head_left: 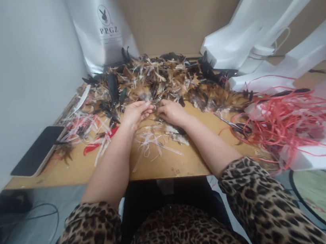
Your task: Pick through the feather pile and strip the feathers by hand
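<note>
Feather tuft: the grey-based brown tuft [145, 94] in front of me, at the near edge of the feather pile, just above my left fingertips.
Left hand: mine [137, 113], thumb and forefinger pinched together, apparently on the tuft's base.
Right hand: mine [172, 112], fingers curled inward, close beside the left; blur and my own knuckles hide the fingertips, so I cannot tell whether they grasp anything.
Step in hand: in my judgement, fine two-handed fingerwork at the tuft's base.
Next move: calls, I judge, for a steady left pinch and light, exact right fingertips.
Feather pile: brown, black and white plumes [159, 72] heaped across the rear of the wooden tabletop [169, 167].
Clear strips: loose plastic ribbons [150, 141] between my forearms.
Right side: a tangle of red strands [303, 119], with a metal-bladed tool [223, 119] at its near-left edge.
Left side: a smartphone [39, 150], lying flat.
Rear: a silver PPGZ bag [105, 45], upright.
</note>
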Motion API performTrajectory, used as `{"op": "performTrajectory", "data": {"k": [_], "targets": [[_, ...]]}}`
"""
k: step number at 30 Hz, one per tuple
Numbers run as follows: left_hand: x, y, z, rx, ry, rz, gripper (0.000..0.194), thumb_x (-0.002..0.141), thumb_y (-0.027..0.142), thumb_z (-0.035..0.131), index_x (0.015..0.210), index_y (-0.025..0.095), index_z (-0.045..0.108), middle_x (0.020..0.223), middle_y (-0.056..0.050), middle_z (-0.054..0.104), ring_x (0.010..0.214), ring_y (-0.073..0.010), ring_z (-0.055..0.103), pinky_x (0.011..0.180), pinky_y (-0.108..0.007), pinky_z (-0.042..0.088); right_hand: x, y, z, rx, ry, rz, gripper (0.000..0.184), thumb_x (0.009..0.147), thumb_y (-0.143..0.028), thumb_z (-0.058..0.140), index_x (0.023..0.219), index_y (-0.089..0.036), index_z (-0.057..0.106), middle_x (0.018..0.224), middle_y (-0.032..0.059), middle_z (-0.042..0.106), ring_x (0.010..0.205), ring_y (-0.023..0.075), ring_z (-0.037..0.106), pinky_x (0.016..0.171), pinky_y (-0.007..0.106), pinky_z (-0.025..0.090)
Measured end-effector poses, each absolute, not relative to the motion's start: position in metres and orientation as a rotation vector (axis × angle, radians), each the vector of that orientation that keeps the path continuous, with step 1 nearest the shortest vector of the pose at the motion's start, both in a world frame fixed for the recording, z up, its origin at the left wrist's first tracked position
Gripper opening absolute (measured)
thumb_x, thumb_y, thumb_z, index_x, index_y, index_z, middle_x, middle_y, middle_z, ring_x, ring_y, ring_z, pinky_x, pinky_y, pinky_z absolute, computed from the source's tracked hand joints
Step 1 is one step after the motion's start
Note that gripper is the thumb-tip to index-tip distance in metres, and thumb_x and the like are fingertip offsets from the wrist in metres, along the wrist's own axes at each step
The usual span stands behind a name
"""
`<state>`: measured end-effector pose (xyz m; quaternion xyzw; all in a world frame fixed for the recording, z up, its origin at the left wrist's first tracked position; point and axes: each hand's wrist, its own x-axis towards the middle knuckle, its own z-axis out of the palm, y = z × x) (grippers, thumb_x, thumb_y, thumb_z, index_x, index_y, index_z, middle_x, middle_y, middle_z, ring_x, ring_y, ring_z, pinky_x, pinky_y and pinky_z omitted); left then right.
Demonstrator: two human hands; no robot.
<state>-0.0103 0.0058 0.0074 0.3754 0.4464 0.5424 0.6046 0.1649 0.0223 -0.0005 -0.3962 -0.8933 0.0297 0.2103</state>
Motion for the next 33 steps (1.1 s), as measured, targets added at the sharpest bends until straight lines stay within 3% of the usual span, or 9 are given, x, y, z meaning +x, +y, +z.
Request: {"op": "performTrajectory", "data": {"k": [5,9,12,20,28,33], "targets": [[-0.012,0.008,0.005,0.820,0.981,1.258,0.015,0.068,0.015,0.070,0.078,0.009,0.062,0.071,-0.006,0.069,0.055,-0.0073,0.062,0.049,-0.014,0.047,0.162,0.028,-0.001,-1.147,-1.860,0.716,0.008,0.070,-0.023,0.061,0.072,-0.016,0.064,0.072,0.0013,0.059,0.068,0.0121,0.051,0.067,0.026,0.039],[-0.011,0.007,0.007,0.769,0.944,1.216,0.012,0.069,0.012,0.069,0.078,0.008,0.061,0.074,-0.008,0.069,0.056,-0.0080,0.063,0.049,-0.014,0.047,0.158,0.025,0.010,-0.997,-1.226,1.468,0.025,0.059,-0.034,0.071,0.071,-0.016,0.058,0.060,-0.0037,0.054,0.050,0.0058,0.040,0.047,0.020,0.031],[-0.010,0.005,0.009,0.756,0.881,1.129,0.010,0.070,0.009,0.067,0.080,0.008,0.063,0.079,-0.009,0.070,0.058,-0.0078,0.063,0.049,-0.013,0.047,0.157,0.021,0.018,-0.872,-1.009,1.712,0.033,0.050,-0.031,0.078,0.071,-0.017,0.056,0.062,-0.0047,0.056,0.048,0.0035,0.039,0.042,0.017,0.026],[-0.008,-0.001,0.015,0.712,0.720,0.996,0.013,0.075,0.006,0.060,0.087,0.007,0.066,0.078,-0.009,0.070,0.059,-0.0067,0.063,0.050,-0.011,0.048,0.151,0.019,0.011,-0.788,-1.061,1.764,0.034,0.054,-0.033,0.078,0.079,-0.018,0.062,0.061,-0.0044,0.060,0.051,0.0043,0.046,0.044,0.016,0.030],[-0.007,0.000,0.015,0.604,0.718,1.015,0.009,0.077,0.004,0.058,0.082,0.009,0.064,0.071,-0.004,0.067,0.054,-0.0032,0.061,0.049,-0.008,0.047,0.145,0.016,0.009,-0.800,-1.182,1.617,0.032,0.056,-0.037,0.076,0.079,-0.017,0.065,0.064,-0.0031,0.062,0.055,0.0060,0.050,0.047,0.018,0.033],[-0.006,0.001,0.014,0.568,0.709,1.018,0.013,0.078,0.002,0.053,0.081,0.008,0.064,0.068,-0.004,0.066,0.053,-0.0035,0.061,0.049,-0.008,0.047,0.144,0.017,0.006,-0.784,-1.215,1.477,0.027,0.058,-0.033,0.075,0.079,-0.018,0.068,0.074,-0.0013,0.066,0.064,0.0081,0.056,0.060,0.021,0.044]]}}
